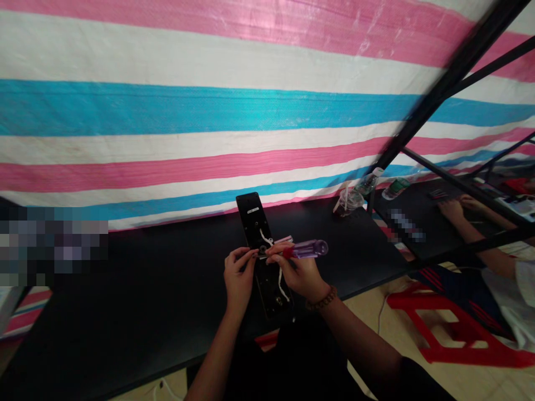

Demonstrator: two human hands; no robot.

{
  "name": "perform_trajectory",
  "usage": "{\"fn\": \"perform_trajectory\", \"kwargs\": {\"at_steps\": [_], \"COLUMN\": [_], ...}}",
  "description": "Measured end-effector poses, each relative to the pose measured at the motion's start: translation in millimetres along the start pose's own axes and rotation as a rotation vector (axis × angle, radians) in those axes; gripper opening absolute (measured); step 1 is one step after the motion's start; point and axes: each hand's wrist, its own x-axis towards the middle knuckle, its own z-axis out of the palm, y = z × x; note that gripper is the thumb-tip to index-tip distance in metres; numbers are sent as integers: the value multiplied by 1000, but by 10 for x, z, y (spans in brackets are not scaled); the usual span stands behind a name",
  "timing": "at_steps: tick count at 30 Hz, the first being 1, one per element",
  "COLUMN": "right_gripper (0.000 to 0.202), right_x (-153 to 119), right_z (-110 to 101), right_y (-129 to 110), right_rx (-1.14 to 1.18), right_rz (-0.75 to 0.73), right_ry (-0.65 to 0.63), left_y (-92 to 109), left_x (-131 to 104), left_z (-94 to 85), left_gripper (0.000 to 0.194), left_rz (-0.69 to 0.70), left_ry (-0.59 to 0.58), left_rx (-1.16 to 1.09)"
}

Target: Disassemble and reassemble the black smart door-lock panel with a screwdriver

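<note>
A long black panel [252,217] with a small white label lies on the black table, near its middle. White cords [283,284] run over the panel. My right hand [303,274] is closed round a screwdriver [309,249] with a clear purple handle and red collar, its shaft pointing left over the panel. At the panel's left edge is my left hand [240,273], fingers pinched together near the screwdriver's tip; what they hold, if anything, is too small to make out.
Plastic cups and a bottle [350,200] stand at the table's back right. Beyond a black metal frame [401,139], another person's hands [453,211] rest at a dark table. A red stool [443,328] stands at the right. Striped sheeting [209,111] hangs behind.
</note>
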Motion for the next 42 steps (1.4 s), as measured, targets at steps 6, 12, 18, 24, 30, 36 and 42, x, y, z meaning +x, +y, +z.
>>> {"fn": "perform_trajectory", "kwargs": {"at_steps": [6,12,18,24,30,36,42], "right_gripper": [19,20,18,19,26,22,20], "right_x": [9,10,6,36,106,122,117], "right_z": [18,14,5,0,-29,-10,49], "right_y": [-15,-47,-32,-27,-90,-97,-23], "right_rx": [-14,-35,-34,-21,31,-24,-40], "right_rz": [-8,-7,-7,11,184,151,63], "right_ry": [25,33,60,57,68,26,-1], "left_y": [14,16,45,35,58,32,6], "left_x": [3,-6,-12,-18,-42,-85,-40], "left_z": [-7,4,8,-3,-2,7,-11], "left_gripper": [24,24,24,25,25,23,23], "left_rz": [4,8,-2,36,65,98,98], "left_ry": [3,-8,-1,2,21,25,43], "left_rx": [2,-4,7,45,92,139,190]}}
